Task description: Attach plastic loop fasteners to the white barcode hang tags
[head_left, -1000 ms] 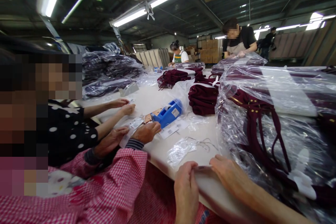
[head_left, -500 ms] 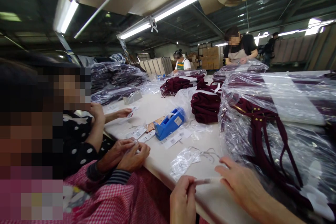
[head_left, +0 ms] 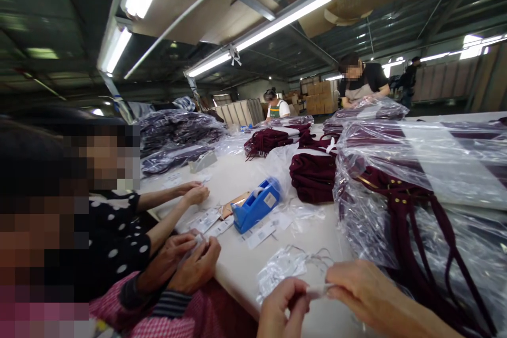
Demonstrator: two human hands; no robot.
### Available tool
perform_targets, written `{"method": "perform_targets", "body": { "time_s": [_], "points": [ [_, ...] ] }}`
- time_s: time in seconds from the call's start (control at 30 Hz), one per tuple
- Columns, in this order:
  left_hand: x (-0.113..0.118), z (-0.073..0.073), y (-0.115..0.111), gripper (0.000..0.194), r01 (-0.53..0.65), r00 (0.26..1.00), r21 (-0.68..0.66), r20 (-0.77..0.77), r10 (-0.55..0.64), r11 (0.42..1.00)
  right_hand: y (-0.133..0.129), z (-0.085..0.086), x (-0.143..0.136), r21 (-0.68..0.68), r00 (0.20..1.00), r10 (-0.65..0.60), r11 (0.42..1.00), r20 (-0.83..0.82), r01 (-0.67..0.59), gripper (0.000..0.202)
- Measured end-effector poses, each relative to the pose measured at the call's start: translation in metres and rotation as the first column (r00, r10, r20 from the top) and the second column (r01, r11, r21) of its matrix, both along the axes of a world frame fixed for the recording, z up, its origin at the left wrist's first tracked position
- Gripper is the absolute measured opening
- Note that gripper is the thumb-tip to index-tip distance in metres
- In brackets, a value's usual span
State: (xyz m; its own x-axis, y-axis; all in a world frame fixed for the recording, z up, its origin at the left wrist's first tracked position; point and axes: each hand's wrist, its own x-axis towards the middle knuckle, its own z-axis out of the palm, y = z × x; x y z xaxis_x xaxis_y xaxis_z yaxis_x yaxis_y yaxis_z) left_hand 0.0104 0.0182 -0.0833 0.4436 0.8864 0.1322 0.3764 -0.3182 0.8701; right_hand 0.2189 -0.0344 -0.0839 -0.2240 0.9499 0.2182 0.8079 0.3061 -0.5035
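Note:
At the lower middle, my left hand [head_left: 283, 306] pinches one end of a small whitish strip [head_left: 317, 290]. The fingertips of my right hand [head_left: 356, 290] close on its other end, just to the right. Behind the hands, small clear plastic packets [head_left: 277, 272] with thin strings lie on the white table [head_left: 237, 259]. A blue tape dispenser [head_left: 255, 207] stands farther back, beside white printed tags [head_left: 263, 233]. Dark red garments in clear plastic [head_left: 420, 222] are piled close to my right arm.
Two people sit at the left; one's hands [head_left: 194, 261] work near the table edge. A grey dispenser [head_left: 203, 161], bagged dark garments [head_left: 178, 132] and a folded red garment [head_left: 312, 177] lie farther back. Other people stand beyond.
My right hand has come closer to my left and now pinches the strip's free end. The hands of the person in polka dots have come together over the table. The camera view has tilted slightly.

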Motion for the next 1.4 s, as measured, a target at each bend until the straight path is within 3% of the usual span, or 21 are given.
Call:
{"method": "perform_targets", "body": {
  "time_s": [0.1,0.13,0.2,0.3,0.37,0.43,0.53,0.67,0.83,0.97,1.07,1.13,1.23,1.33,1.4],
  "points": [
    [0.015,0.022,0.04,0.032,0.104,0.978,-0.027,-0.181,-0.107,0.994,0.0,-0.001,0.007,-0.045,0.995,-0.028,0.999,-0.091,0.024,0.023],
    [0.025,0.027,0.057,0.037,0.097,0.946,0.079,-0.317,-0.067,0.992,0.0,-0.001,0.007,-0.052,0.995,-0.022,0.999,-0.1,0.017,0.024],
    [0.051,0.032,0.09,0.032,0.087,0.906,0.198,-0.422,0.005,0.976,0.002,-0.001,0.007,-0.053,0.997,0.006,0.999,-0.076,-0.011,0.022],
    [0.095,0.02,0.131,0.02,0.164,0.821,0.268,-0.57,0.019,0.949,0.01,-0.002,0.005,-0.082,0.999,0.052,0.995,0.001,-0.052,0.016],
    [0.12,0.006,0.149,0.026,0.223,0.756,0.267,-0.654,0.006,0.938,0.016,-0.001,0.005,-0.133,0.997,0.062,0.99,0.043,-0.055,0.012],
    [0.135,-0.008,0.159,0.032,0.266,0.7,0.246,-0.714,-0.011,0.932,0.018,0.004,0.006,-0.19,0.996,0.059,0.981,0.069,-0.044,0.011],
    [0.139,-0.02,0.164,0.032,0.308,0.653,0.213,-0.756,-0.043,0.927,0.018,0.014,0.008,-0.221,0.994,0.046,0.975,0.094,-0.025,0.012],
    [0.127,-0.017,0.169,0.033,0.305,0.699,0.193,-0.711,-0.081,0.933,0.019,0.015,0.005,-0.216,0.986,0.063,0.976,0.155,-0.029,0.01],
    [0.115,0.001,0.178,0.027,0.18,0.865,0.157,-0.495,-0.08,0.971,0.023,-0.002,0.004,-0.168,0.986,0.052,0.985,0.159,-0.025,0.01],
    [0.107,0.024,0.17,0.022,0.067,0.966,0.03,-0.252,-0.058,0.997,0.022,-0.005,0.008,-0.079,0.999,0.036,0.996,0.012,-0.034,0.008],
    [0.092,0.045,0.144,0.021,0.074,0.995,-0.127,-0.061,-0.082,0.989,0.015,0.005,0.012,-0.053,0.969,0.049,0.997,-0.244,-0.063,0.015],
    [0.078,0.056,0.118,0.021,0.109,0.994,-0.221,0.046,-0.101,0.969,0.008,0.017,0.016,-0.108,0.859,0.015,0.991,-0.512,-0.082,0.02],
    [0.057,0.063,0.073,0.024,0.147,0.981,-0.329,0.166,-0.096,0.933,-0.003,0.034,0.021,-0.269,0.491,-0.172,0.954,-0.854,-0.134,0.024],
    [0.041,0.058,0.031,0.024,0.175,0.96,-0.445,0.274,-0.052,0.878,-0.013,0.048,0.022,-0.348,0.122,-0.328,0.914,-0.937,-0.21,0.032],
    [0.034,0.052,0.007,0.023,0.166,0.948,-0.507,0.319,0.004,0.846,-0.019,0.053,0.017,-0.393,-0.002,-0.409,0.879,-0.912,-0.269,0.032]
  ]
}}
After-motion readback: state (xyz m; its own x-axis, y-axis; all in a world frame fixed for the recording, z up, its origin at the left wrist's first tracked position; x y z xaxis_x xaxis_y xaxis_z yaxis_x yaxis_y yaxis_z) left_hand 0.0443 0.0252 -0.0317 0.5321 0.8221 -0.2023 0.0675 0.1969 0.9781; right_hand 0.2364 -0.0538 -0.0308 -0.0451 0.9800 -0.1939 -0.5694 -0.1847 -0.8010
